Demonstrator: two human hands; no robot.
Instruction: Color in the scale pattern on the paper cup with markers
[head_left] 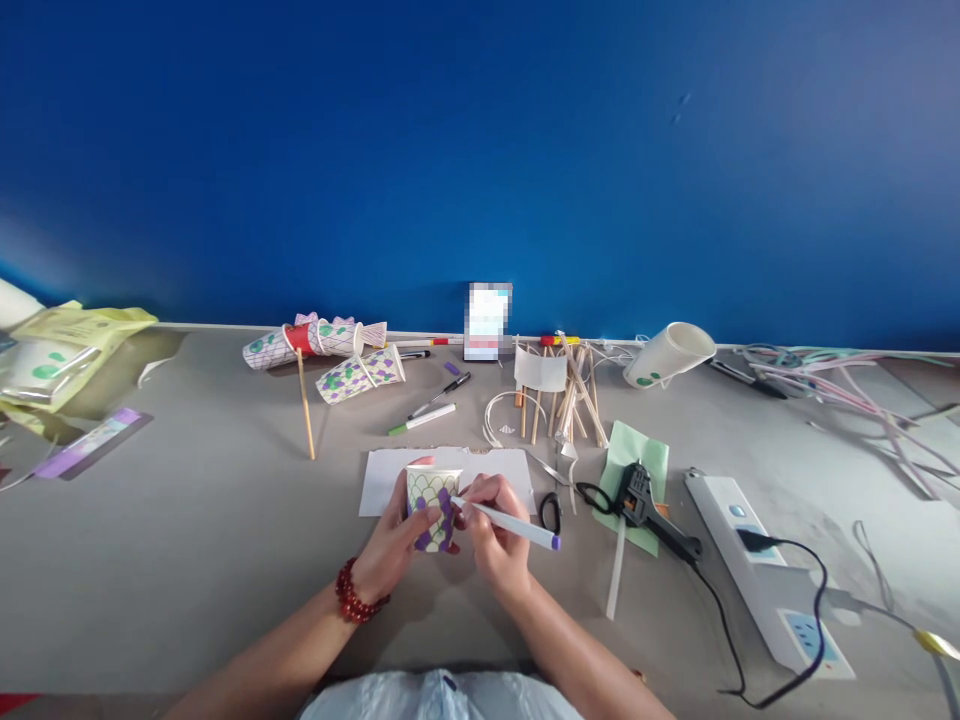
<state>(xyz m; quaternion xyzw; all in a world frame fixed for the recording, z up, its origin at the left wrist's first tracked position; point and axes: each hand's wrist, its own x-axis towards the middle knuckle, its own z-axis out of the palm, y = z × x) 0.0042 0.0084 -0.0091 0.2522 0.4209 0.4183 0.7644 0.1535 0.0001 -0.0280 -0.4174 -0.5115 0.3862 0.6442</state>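
Before the phone's blurred screen (486,325), the left hand (385,560) grips a cup (435,484), right hand (501,562) pinching a marker (536,533).

Looks like a craft station to us; home, classroom or workshop, we can't tell. Clock centred on our view: plain blue wall (480,150) at 12, grey worktop (225,570) below. Craft signs: patterned paper-cup figure (337,340) on a stick at 9, green and white pen (424,419) at 7, marker (517,525) on a scale-patterned cup (433,484) near 6, scissors (551,512) at 5. Glue gun (637,495) on green paper (622,445) at 4, corded into a power strip (750,570) farther out. Wooden sticks (577,400) between 3 and 4, loose pastel strips (847,372) at 3.
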